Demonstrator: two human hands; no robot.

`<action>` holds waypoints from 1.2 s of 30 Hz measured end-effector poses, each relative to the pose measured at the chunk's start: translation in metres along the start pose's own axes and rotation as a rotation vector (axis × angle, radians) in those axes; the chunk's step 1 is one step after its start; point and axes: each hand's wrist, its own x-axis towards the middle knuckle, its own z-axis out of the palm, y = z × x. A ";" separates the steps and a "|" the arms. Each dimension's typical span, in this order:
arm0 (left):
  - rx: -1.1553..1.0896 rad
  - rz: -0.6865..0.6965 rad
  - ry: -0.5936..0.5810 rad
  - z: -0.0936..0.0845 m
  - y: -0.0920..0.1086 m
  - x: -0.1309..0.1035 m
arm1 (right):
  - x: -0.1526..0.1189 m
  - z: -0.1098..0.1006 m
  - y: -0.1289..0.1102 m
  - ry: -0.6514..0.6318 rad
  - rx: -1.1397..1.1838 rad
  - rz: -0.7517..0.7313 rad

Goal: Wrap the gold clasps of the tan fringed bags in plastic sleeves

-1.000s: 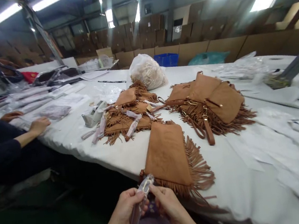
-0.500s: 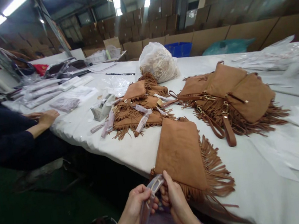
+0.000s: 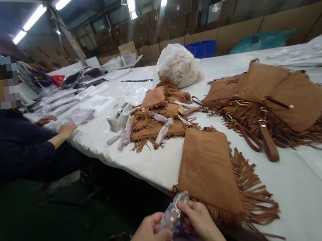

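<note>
Low in the head view, my left hand [image 3: 152,234] is closed on a clear plastic sleeve [image 3: 170,219]. My right hand [image 3: 202,219] pinches the sleeve's upper end, where a gold-coloured clasp [image 3: 177,207] shows. Whether the fingers press the metal itself or only the plastic I cannot tell. Just beyond my hands, at the table's edge, lies a tan fringed suede pouch [image 3: 207,169]. Its fringe spreads to the right. The sleeve's lower part is partly hidden behind my left hand.
Plastic-wrapped straps lie on stacked fringed pouches [image 3: 157,127], beside a grey tape dispenser [image 3: 119,118]. More tan pouches [image 3: 297,100] with brown wrist straps [image 3: 269,142] lie right. Behind stands a stuffed plastic bag [image 3: 180,64]. A person in a dark sleeve [image 3: 28,149] sits left.
My right fingers have shifted, and the sleeve's end is now crumpled, with the clasp showing more clearly. My view has turned slightly left. The other person's arm remains on the table.
</note>
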 end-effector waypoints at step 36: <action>-0.021 0.089 0.251 0.024 -0.013 0.033 | 0.002 0.001 -0.001 -0.065 -0.190 0.123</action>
